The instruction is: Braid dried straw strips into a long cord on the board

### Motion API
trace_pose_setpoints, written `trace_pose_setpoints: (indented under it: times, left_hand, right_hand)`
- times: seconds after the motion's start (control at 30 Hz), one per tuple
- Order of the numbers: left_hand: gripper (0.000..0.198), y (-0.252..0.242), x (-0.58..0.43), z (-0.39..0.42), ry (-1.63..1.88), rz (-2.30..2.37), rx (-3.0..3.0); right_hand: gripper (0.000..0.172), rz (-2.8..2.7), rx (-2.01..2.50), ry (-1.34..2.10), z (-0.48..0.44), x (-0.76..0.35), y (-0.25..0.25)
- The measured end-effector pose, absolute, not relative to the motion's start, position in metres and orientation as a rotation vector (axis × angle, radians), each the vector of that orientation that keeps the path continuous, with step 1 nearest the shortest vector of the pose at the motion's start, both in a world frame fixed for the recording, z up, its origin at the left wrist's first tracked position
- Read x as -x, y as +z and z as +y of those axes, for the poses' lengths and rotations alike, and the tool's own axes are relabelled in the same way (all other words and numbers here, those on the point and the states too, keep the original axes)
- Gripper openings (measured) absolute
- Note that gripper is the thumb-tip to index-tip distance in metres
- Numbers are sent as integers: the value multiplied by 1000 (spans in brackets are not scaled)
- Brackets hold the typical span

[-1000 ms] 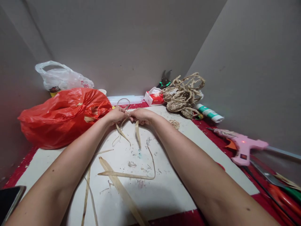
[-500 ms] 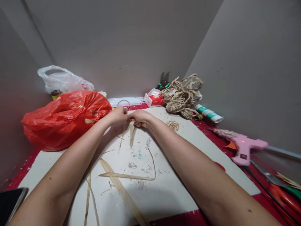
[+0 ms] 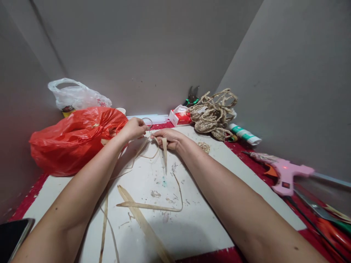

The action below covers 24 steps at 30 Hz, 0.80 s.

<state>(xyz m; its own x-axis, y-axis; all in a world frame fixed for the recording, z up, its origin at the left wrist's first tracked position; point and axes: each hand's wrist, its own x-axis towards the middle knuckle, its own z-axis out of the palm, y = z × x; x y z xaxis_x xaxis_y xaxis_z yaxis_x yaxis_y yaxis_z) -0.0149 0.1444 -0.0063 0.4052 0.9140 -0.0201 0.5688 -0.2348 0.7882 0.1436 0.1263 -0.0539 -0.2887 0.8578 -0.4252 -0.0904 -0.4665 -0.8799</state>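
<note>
My right hand (image 3: 169,138) is closed in a pinch above the white board (image 3: 203,204). Out of its fingers hangs a pale dried plant strip (image 3: 164,149), its tip pointing down. My left hand (image 3: 135,128) is just to the left, thumb and fingers pressed together; what they grip is too small to make out. A thin curved loop (image 3: 148,119) rises behind the fingertips, and which hand has it is unclear. Narrow strands (image 3: 139,150) trail below the hands. A wide flat strip (image 3: 145,223) and a bent strip (image 3: 153,206) lie nearer on the board.
On the left bulges a red plastic bag (image 3: 68,142), with a clear bag (image 3: 79,96) behind. Coiled braided cord (image 3: 210,115), a tissue pack (image 3: 181,116) and pruners (image 3: 192,96) stand at the back. A pink glue gun (image 3: 287,171) and scissors (image 3: 315,208) lie right, a phone (image 3: 13,237) left.
My left hand has drawn away from the right, slightly up and left, opening a gap between them. The strip hanging from my right hand has shifted right, and more thin strands show below.
</note>
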Motion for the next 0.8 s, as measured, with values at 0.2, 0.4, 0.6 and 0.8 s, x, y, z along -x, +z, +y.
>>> trace_pose_setpoints:
  times: [0.2,0.4,0.6,0.8]
  left_hand:
    - [21,-49,1,151,399,1091,-1376]
    - [18,-49,5,153,445,1138,-1523]
    - [19,-47,7,152,415,1178,-1625]
    - [19,-51,4,150,427,1216,-1680]
  right_hand:
    - [18,-1082,1278,1810,129,-147,-60]
    - [11,-1175,1345,1754,119,-148,-50]
    - [14,-1602,1564,1430,111,-148,-41]
    - [16,-1729,1753,1136,106,-143,-33]
